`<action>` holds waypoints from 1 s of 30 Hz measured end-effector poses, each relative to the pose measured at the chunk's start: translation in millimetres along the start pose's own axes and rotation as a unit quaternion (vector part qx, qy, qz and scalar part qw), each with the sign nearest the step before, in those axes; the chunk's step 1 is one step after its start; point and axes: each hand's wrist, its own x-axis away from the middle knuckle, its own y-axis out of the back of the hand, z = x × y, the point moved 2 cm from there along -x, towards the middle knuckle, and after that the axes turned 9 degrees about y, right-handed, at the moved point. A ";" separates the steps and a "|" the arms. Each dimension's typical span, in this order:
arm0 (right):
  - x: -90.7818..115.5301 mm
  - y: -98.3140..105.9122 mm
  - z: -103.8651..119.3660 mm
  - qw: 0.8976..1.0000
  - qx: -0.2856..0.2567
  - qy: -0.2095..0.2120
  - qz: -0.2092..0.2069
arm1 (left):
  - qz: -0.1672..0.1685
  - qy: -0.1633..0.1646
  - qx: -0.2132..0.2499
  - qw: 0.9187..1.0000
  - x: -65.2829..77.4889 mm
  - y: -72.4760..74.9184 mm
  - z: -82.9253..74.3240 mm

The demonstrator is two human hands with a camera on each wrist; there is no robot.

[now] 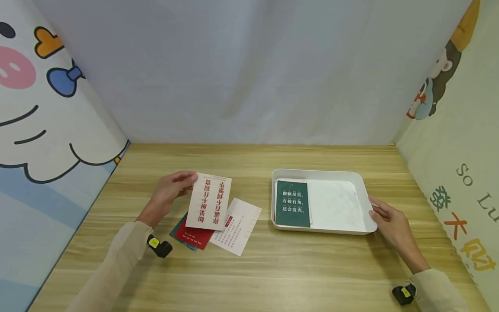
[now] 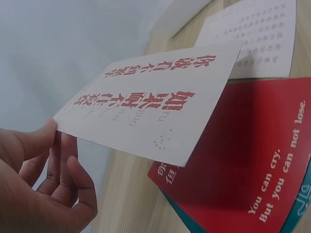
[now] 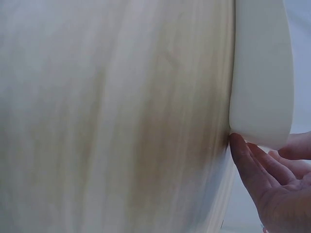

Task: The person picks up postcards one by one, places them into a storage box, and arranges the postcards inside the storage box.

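Between thumb and fingers my left hand [image 1: 171,190] pinches a corner of a white card with red characters [image 1: 209,201]. The left wrist view shows that card [image 2: 146,102] tilted above the other cards. Under it lie a red card [image 1: 195,237], a teal card [image 2: 182,213] and a white card with small print [image 1: 239,225], overlapping on the table. At the right end of a shallow white tray [image 1: 323,231], my right hand [image 1: 393,225] grips the wall, thumb at the rim and fingers low on the outside. A dark green card [image 1: 292,203] rests on other cards in the tray's left part.
The wood-grain table [image 1: 273,277] runs back to a pale curtain [image 1: 257,78]. A cartoon-printed panel [image 1: 46,151] stands along the left side, and another printed panel [image 1: 460,173] along the right. Each wrist wears a small black camera.
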 end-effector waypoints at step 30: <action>-2.2 0.8 -3.7 1.000 -0.001 0.004 0.004 | 0.068 0.024 0.084 0.994 -1.9 -28.3 -29.3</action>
